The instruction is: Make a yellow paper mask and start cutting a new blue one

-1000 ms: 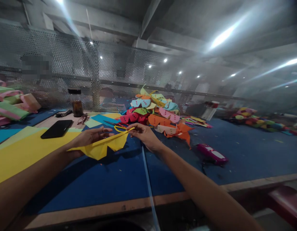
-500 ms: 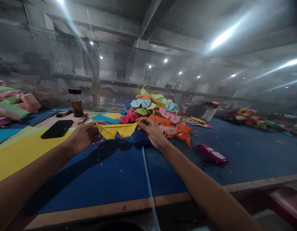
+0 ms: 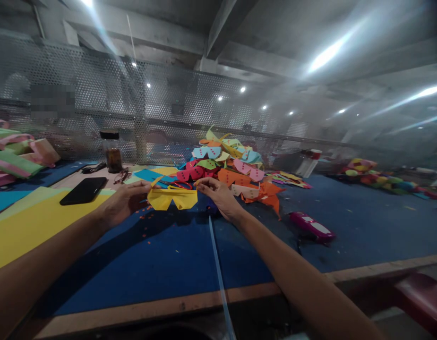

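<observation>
A yellow folded paper piece (image 3: pixel 165 199), shaped like a mask with a notch in its lower edge, hangs between my hands above the blue table. My left hand (image 3: pixel 128 200) pinches its left end. The fingers of my right hand (image 3: pixel 216 193) are closed on its right end. Behind it rises a pile of similar paper shapes (image 3: pixel 207 164) in red, orange, pink, green and light blue, many with rows of small dots or holes. Red-handled scissors (image 3: pixel 183 185) lie just behind the yellow paper, partly hidden by it.
Yellow sheets (image 3: pixel 37 222) lie at left under a black phone (image 3: pixel 84 191). A dark-lidded jar (image 3: pixel 112 153) stands behind, beside eyeglasses (image 3: pixel 122 176). A purple device (image 3: pixel 312 227) rests at right. A pale blue strip (image 3: pixel 217 264) runs over the table's front edge (image 3: pixel 161 307).
The yellow paper has tilted so that more of its front face shows, with its ends bent back. My hands have drawn slightly closer together.
</observation>
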A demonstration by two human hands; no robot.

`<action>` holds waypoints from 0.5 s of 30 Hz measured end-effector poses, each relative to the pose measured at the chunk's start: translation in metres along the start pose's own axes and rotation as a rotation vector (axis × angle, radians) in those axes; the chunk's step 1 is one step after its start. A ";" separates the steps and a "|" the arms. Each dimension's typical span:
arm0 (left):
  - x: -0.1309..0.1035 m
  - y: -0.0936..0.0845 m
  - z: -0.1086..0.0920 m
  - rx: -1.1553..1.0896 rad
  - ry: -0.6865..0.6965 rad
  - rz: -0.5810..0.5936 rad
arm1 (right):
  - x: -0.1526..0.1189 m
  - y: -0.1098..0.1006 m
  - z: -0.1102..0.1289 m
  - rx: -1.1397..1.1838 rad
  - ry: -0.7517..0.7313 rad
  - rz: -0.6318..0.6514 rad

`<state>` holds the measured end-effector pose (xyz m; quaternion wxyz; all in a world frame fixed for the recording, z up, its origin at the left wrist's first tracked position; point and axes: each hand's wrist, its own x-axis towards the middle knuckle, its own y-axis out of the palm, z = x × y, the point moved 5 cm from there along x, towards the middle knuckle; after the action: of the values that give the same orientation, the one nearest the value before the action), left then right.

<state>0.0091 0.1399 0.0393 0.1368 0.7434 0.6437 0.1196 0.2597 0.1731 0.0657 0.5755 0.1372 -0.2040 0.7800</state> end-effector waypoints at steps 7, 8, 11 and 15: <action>0.006 -0.008 0.005 0.076 0.029 0.023 | -0.001 0.005 -0.008 -0.049 0.046 0.085; 0.007 -0.008 0.005 0.084 0.036 0.028 | -0.001 0.006 -0.009 -0.057 0.052 0.093; 0.008 -0.009 0.006 0.099 0.056 0.014 | -0.001 0.008 -0.011 -0.084 0.063 0.108; 0.009 -0.010 0.006 0.135 0.082 0.010 | -0.002 0.009 -0.012 -0.108 0.071 0.115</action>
<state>0.0030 0.1500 0.0298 0.0593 0.7486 0.6516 0.1067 0.2522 0.1752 0.0530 0.5430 0.0664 -0.2329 0.8040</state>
